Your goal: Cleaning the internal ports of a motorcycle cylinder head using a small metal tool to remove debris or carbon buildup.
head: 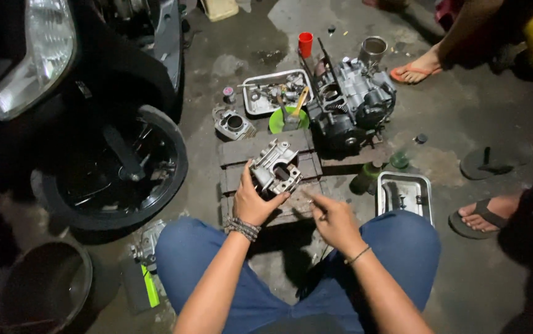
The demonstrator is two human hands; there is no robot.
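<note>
Left hand: the left hand (253, 201) is closed around the lower left side of a grey metal cylinder head (275, 168) and keeps it tilted on the wooden pallet (236, 153).
Right hand: the right hand (333, 218) hovers just beside the part, on its right. The fingers are half curled and seem to pinch something thin; it is too small and blurred, so I cannot tell what it is.
Place of the part: the cylinder head rests near the middle of the pallet, close to its front edge, between the person's knees.
Behind the pallet: an engine block (350, 102) stands at the far right corner, a green bowl (286, 120) with a brush is at the far edge, and a metal tray (275, 91) with small pieces lies farther back on the floor.
Other things: a second tray (404, 193) lies on the floor right of the pallet, a cylinder (234, 123) left of the bowl, and a motorcycle wheel (115, 167) at the left.
Doing it well: in my judgement the left hand should hold the head firm against the wood, with the open port turned toward the right hand, so that the fine work is steady.
Care: other persons' feet in sandals are near on the right; small parts are better kept inside the trays.
</note>
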